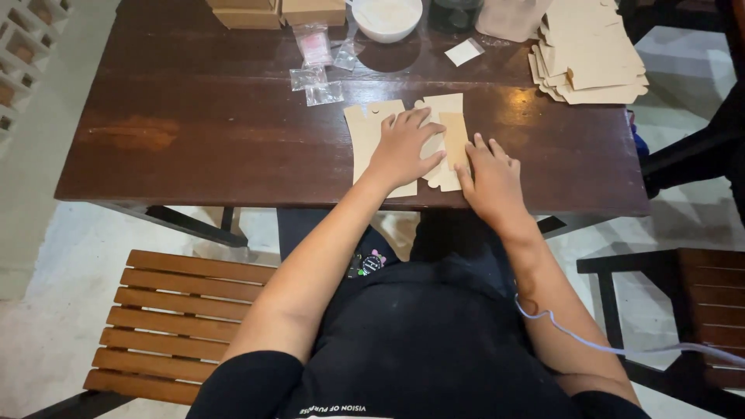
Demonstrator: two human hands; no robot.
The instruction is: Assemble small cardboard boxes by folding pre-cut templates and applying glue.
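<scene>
Near the front edge of the dark wooden surface [194, 147], a flat tan cardboard cutout [372, 136] is lying unfolded, and both of the person's hands are pressing on it. The left hand [402, 147] is resting palm-down across the middle of the cutout, fingers [415, 120] spread and flat, gripping nothing, simply pinning the sheet. The right hand [490, 177] is sitting just to the right of the cutout, its fingers [475, 147] lying almost straight and touching a narrow flap [454, 140] that is folded over the sheet's right side; I cannot tell whether the thumb is hooking under the edge. The cutout's long axis is running away from the person, from the front edge toward the far side, and the flap is running the same way, so the fold line is lying between the two hands, nearer the right one.

Beyond the cutout, toward the far left, several small clear plastic bags [318, 85] are lying loose, one holding something pink. Further back from the cutout, a white bowl [386, 17] is standing with what looks like a pale filling; I cannot make out what it is. Beside the bowl, closed brown boxes [279, 12] are standing at the far edge. Far right of the cutout, a stack of flat cutouts [594, 58] of the same tan card is waiting, well apart from both hands. A slatted wooden bench [178, 310] is standing below the front edge.
</scene>
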